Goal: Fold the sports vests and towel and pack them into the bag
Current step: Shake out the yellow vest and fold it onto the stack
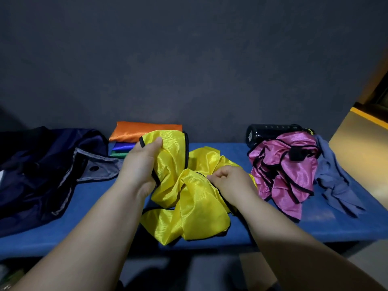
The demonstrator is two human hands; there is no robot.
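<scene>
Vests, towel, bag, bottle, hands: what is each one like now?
yellow vest: crumpled, unfolded
pink vest: crumpled, unfolded
orange vest: folded
blue vest: folded
green vest: folded
towel: crumpled
bag: open
bottle: lying down
left hand: grips yellow vest
right hand: pinches yellow vest

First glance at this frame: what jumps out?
The bright yellow vest stands out first, crumpled at the centre of the blue bench and gripped by both the left hand and the right hand. Next comes the crumpled pink vest to its right. A folded stack topped in orange sits by the wall behind, with the navy bag at far left.
</scene>
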